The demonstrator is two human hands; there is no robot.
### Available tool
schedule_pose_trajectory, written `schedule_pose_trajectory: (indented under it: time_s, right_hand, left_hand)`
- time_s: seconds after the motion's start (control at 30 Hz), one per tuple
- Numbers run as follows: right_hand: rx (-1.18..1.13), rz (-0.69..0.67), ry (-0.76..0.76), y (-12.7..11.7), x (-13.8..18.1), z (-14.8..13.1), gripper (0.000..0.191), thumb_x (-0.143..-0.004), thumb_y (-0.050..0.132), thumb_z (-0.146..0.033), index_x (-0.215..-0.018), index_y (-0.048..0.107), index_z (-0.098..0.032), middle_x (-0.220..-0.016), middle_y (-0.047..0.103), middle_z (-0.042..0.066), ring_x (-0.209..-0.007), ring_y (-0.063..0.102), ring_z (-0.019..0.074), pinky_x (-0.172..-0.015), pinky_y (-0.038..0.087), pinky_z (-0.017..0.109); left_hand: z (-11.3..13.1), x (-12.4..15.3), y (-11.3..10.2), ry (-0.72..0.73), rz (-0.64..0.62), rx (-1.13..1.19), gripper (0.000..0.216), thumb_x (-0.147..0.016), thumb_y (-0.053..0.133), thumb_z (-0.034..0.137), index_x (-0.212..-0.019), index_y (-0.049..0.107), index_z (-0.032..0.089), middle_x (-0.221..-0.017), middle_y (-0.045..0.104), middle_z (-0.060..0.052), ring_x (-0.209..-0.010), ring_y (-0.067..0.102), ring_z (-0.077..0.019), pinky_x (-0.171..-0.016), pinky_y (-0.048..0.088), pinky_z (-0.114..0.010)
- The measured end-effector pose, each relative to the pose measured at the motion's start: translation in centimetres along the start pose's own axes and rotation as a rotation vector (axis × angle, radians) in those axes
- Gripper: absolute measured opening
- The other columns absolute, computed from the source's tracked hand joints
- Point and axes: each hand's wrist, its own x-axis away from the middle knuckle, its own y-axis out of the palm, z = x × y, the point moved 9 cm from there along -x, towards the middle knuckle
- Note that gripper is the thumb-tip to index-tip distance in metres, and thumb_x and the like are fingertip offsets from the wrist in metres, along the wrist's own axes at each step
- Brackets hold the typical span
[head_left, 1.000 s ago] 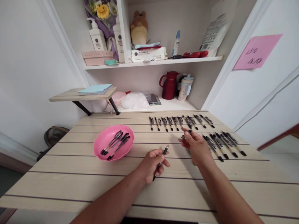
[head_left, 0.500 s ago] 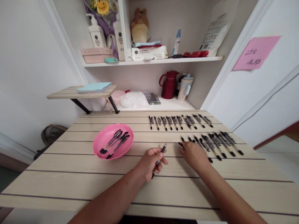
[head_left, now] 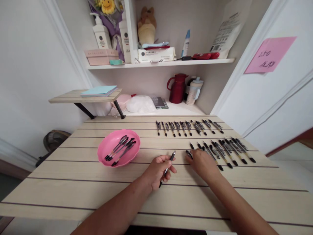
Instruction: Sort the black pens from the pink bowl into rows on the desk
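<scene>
My left hand is closed around an uncapped black pen, its tip pointing up and away over the table. To its right, my right hand is low at the table with its fingers closed on a small black pen cap, partly hidden by the fingers. That hand is at the left end of a near row of pens, which lie with caps beside them. Farther back lies a second row of pens with their caps. A pink bowl on the left holds several capped pens.
The slatted wooden table carries all of this. A small raised stand with blue paper is at the back left. Behind the table are a red jug, a light cup and a white shelf.
The pen cap in my right hand has shifted slightly left and turned a little at the table surface. My left hand keeps its hold on the pen, almost still.
</scene>
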Motion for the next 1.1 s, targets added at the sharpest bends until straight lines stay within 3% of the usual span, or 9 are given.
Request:
schedule_pose_trajectory:
  time_s: [0.23,0.33,0.4,0.5,0.63,0.83,1.0,1.1]
  right_hand:
    - [-0.075,0.171,0.162,-4.7,0.4,4.9,0.029,-0.081,0.038,-0.03,-0.069,0.062,-0.019,-0.061,0.063,0.008,-0.056,0.056,0.0175,-0.049,0.028,0.026]
    - [-0.145,0.193,0.209,-5.1,0.9,5.5,0.027,-0.078,0.04,-0.032,-0.068,0.062,-0.02,-0.059,0.062,0.006,-0.053,0.053,0.0168,-0.048,0.026,0.026]
    - [-0.313,0.15,0.174,-4.3,1.0,4.4,0.026,-0.077,0.044,-0.035,-0.064,0.061,-0.02,-0.056,0.061,0.005,-0.052,0.052,0.0157,-0.048,0.028,0.026]
    - [-0.789,-0.016,0.113,-1.9,1.0,0.9,0.029,-0.074,0.048,-0.043,-0.058,0.056,-0.02,-0.051,0.055,0.001,-0.047,0.049,0.0127,-0.047,0.031,0.024]
    - [-1.315,-0.182,0.207,0.6,1.2,-3.0,0.034,-0.067,0.056,-0.052,-0.057,0.052,-0.019,-0.044,0.047,-0.004,-0.04,0.04,0.0087,-0.042,0.029,0.022]
    - [-1.51,-0.094,0.261,1.0,0.8,-4.0,0.032,-0.057,0.068,-0.045,-0.054,0.053,-0.017,-0.041,0.045,-0.006,-0.041,0.038,0.0066,-0.043,0.028,0.021]
    - [-1.689,-0.213,0.304,1.4,1.2,-4.7,0.034,-0.058,0.067,-0.047,-0.066,0.058,-0.015,-0.048,0.053,-0.003,-0.041,0.041,0.0063,-0.039,0.021,0.019]
    - [-1.699,-0.26,0.298,1.3,1.4,-5.1,0.038,-0.062,0.062,-0.052,-0.063,0.056,-0.015,-0.052,0.057,-0.001,-0.036,0.035,0.004,-0.037,0.016,0.019]
  left_hand:
    - [-0.1,0.0,0.1,-0.001,-0.007,-0.001,0.038,-0.07,0.058,0.039,-0.099,0.053,0.015,-0.065,0.059,0.0,-0.034,0.04,-0.0024,-0.033,0.019,-0.017]
    - [-0.1,0.1,0.3,0.0,-0.011,0.004,0.035,-0.069,0.059,0.038,-0.095,0.053,0.015,-0.065,0.059,0.0,-0.035,0.041,-0.0026,-0.034,0.021,-0.016]
    - [0.0,0.1,0.4,0.009,-0.017,0.009,0.033,-0.069,0.059,0.037,-0.092,0.053,0.015,-0.065,0.058,0.0,-0.035,0.042,-0.0027,-0.034,0.022,-0.017]
    - [0.2,0.2,0.6,0.025,-0.023,0.018,0.03,-0.069,0.06,0.036,-0.09,0.051,0.016,-0.066,0.057,0.001,-0.035,0.042,-0.0025,-0.034,0.023,-0.017]
    - [0.4,0.2,0.8,0.048,-0.039,0.024,0.029,-0.069,0.061,0.036,-0.087,0.049,0.017,-0.068,0.057,0.002,-0.035,0.043,-0.002,-0.034,0.024,-0.016]
    - [0.2,0.1,0.6,0.036,-0.023,0.023,0.027,-0.069,0.06,0.034,-0.086,0.047,0.017,-0.065,0.056,0.003,-0.034,0.042,-0.0025,-0.033,0.021,-0.016]
    - [0.1,0.1,0.9,0.013,-0.06,0.044,0.032,-0.072,0.056,0.041,-0.09,0.051,0.016,-0.063,0.056,0.002,-0.033,0.043,-0.0035,-0.032,0.02,-0.017]
    - [0.1,0.0,0.9,0.017,-0.053,0.057,0.031,-0.072,0.056,0.041,-0.09,0.051,0.017,-0.061,0.056,0.003,-0.032,0.042,-0.0034,-0.032,0.019,-0.016]
